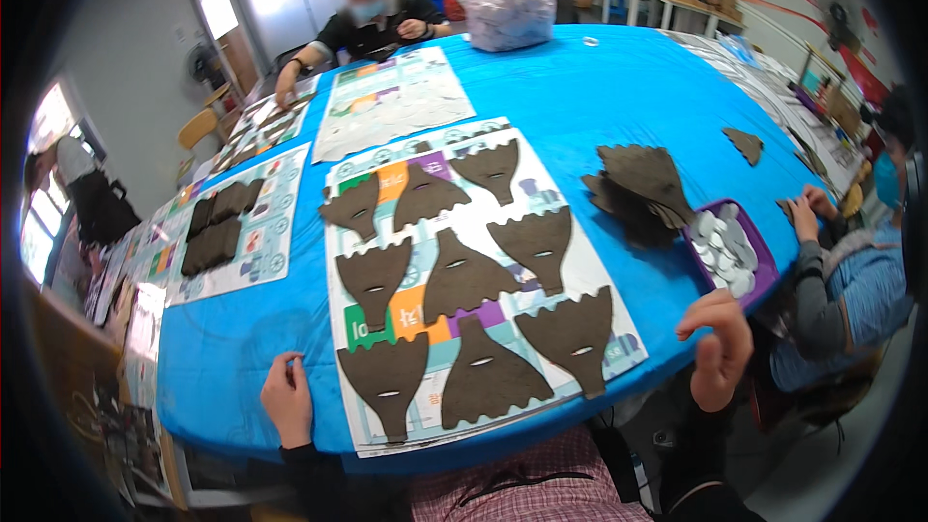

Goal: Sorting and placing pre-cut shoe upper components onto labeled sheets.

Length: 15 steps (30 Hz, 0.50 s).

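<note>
Several dark brown fan-shaped pieces with scalloped edges lie in rows on a printed mat (pixel 343 425) in front of me; one is the middle fan piece (pixel 469 275). Most have a small slit showing pale. By the mat's near left corner, my left hand (pixel 288 401) rests at the table edge, fingers loosely bent and no object visible in it. My right hand (pixel 720 348) is raised beyond the mat's right side, fingers curved and apart, nothing seen between them. Just past it sits a purple tray (pixel 767 256) of white oval pieces. Beside that tray is a pile of brown fan pieces (pixel 638 193).
A blue-covered table (pixel 570 77) spreads around the mats. Stacked brown pieces (pixel 213 227) lie on a left mat. A white plastic bag (pixel 507 5) stands at the far side. One person (pixel 372 19) works across from me, another (pixel 851 280) at the right.
</note>
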Motion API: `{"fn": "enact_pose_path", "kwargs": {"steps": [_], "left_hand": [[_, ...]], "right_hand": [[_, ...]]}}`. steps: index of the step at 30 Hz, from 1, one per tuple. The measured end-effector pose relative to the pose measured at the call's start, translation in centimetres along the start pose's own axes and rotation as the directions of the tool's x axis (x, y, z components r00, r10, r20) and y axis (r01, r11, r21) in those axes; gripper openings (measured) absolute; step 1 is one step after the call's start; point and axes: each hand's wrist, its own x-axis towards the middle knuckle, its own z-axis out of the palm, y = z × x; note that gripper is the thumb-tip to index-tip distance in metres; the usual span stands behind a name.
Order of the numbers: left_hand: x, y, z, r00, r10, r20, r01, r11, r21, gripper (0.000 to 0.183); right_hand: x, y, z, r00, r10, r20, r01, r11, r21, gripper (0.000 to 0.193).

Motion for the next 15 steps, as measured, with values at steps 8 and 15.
{"fn": "enact_pose_path", "kwargs": {"steps": [8, 15], "left_hand": [[0.1, 1.1, -0.5, 0.999, -0.037, -0.003, 0.037, 0.999, 0.036, 0.009], [0.2, 1.0, -0.2, 0.998, -0.058, -0.003, 0.058, 0.998, 0.004, 0.008]], "right_hand": [[-4.2, 10.7, -1.4, 0.898, 0.431, 0.084, -0.408, 0.89, -0.205, 0.032], [-4.4, 12.9, -1.0, 0.827, 0.559, 0.061, -0.548, 0.825, -0.143, 0.041]]}}
